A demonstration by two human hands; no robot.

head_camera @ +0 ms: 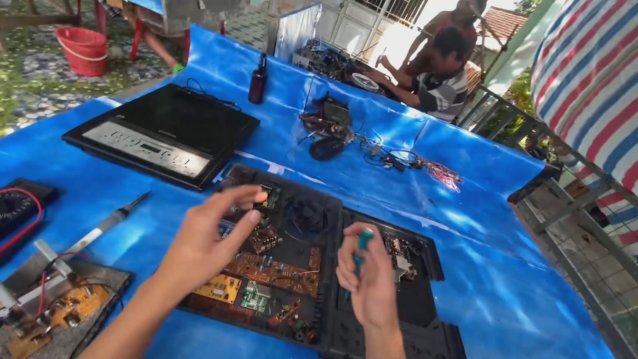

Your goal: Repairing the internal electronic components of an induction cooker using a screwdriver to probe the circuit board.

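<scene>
Outdoors, bright sun. Blue sheet-covered counter [478, 219] fills most of the view, running from near left to a far edge that falls off at right beside a metal railing [571, 199]. Widest open stretch of blue: right of the work, between the opened appliance and that right edge; a smaller bare patch lies near left, between the soldering iron and the appliance.

Opened black appliance base [332, 266], near centre, circuit boards and a round fan exposed, its near edge cut off by the bottom of the view. Just beyond it, up left, a black glass cooktop panel [163, 133] with a silver control strip, lying flat, close to the base's far left corner but apart from it. Further back, a dark bottle [258, 80] upright, and a loose cluster of parts and wires [345, 129] trailing right.

Left margin: a black meter [16, 206] with a red lead, partly out of view; a soldering iron [100, 229] lying slantwise; a grey tray with an orange board [53, 312] at the near left corner.

Another person [442, 80] bends over a separate bench far back right. Red bucket [83, 50] on the ground far left.

Left hand [206, 242] hovers over the base's left boards, fingers loosely spread, thumb and forefinger narrowed, holding nothing visible. Right hand [369, 279] is closed round a teal-handled screwdriver [359, 256], held upright over the base's middle section, tip pointing down; cannot tell whether it touches.
</scene>
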